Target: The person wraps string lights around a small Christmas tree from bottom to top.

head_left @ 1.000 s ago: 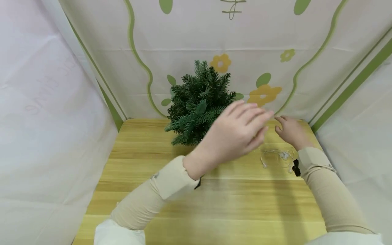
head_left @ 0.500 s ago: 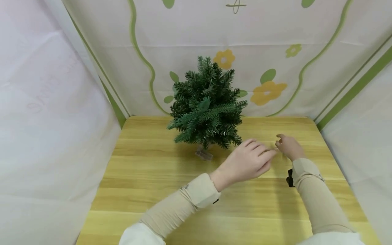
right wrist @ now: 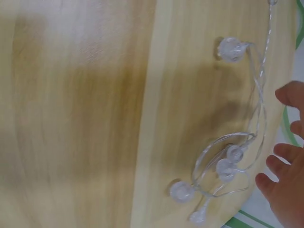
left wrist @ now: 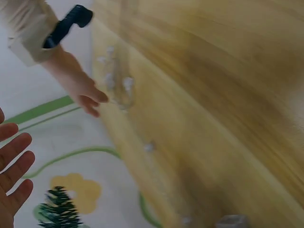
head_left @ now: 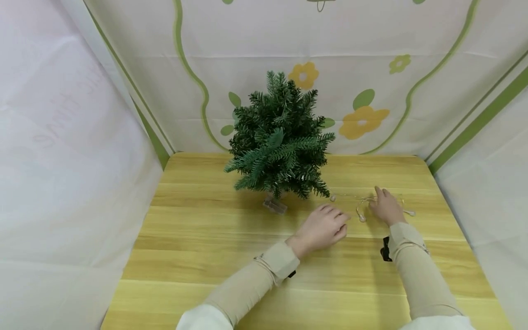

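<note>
A string of lights (head_left: 362,218) with clear round bulbs lies loosely looped on the wooden table, its thin wire running left towards a small green artificial pine tree (head_left: 280,137). My right hand (head_left: 387,207) is over the looped part; in the right wrist view, its parted fingers (right wrist: 285,156) are beside the wire and bulbs (right wrist: 227,169), gripping nothing. Between the tree and my body, my left hand (head_left: 322,229) is low over the table, holding nothing. Its fingers (left wrist: 19,166) appear spread in the left wrist view. A clear box (head_left: 275,205) sits at the tree's foot.
The wooden table (head_left: 198,256) ends at a white cloth backdrop (head_left: 255,41) printed with green lines and orange flowers. More white cloth (head_left: 62,183) hangs on the left side, close to the table edge.
My left hand has come down and nearer to my body, away from the wire. My right hand moved nearer too, and the looped lights now lie on the table around it.
</note>
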`<state>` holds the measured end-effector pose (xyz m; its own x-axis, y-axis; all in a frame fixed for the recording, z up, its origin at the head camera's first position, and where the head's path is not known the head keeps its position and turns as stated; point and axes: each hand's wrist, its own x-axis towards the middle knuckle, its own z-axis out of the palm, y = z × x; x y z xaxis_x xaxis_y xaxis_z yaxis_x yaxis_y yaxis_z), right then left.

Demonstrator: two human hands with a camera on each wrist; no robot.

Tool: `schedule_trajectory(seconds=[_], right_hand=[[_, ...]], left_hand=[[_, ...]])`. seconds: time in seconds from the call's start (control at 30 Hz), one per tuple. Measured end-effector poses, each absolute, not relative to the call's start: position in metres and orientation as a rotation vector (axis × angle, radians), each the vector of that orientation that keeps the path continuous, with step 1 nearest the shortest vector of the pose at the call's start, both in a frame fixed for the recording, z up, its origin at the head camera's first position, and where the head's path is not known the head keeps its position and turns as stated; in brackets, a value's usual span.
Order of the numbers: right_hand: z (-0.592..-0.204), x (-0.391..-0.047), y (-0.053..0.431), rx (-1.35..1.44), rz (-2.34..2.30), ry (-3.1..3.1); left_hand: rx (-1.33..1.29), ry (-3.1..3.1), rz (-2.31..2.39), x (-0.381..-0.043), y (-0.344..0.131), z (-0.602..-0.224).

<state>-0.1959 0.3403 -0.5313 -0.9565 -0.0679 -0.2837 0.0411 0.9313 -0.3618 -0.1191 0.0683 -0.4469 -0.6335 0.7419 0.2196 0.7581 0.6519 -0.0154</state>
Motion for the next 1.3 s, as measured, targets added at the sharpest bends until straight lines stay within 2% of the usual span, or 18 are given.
schedule_trajectory(seconds=[0.33, 0.8, 1.3], right_hand=[[-0.540, -0.188, 0.342, -0.023, -0.558, 2.768], [-0.546, -0.185, 0.349, 0.024, -0.532, 2.928], [-0.556, -0.186, 0.339, -0.052, -0.571, 2.869]], left_hand=[[-1.220, -2.822, -0.052, -0.138, 0.074, -0.488], [-1.166, -2.982, 0.006, -0.155, 0.081, -0.518], [-1.085, -3.184, -0.020, -0.156, 0.090, -0.544]])
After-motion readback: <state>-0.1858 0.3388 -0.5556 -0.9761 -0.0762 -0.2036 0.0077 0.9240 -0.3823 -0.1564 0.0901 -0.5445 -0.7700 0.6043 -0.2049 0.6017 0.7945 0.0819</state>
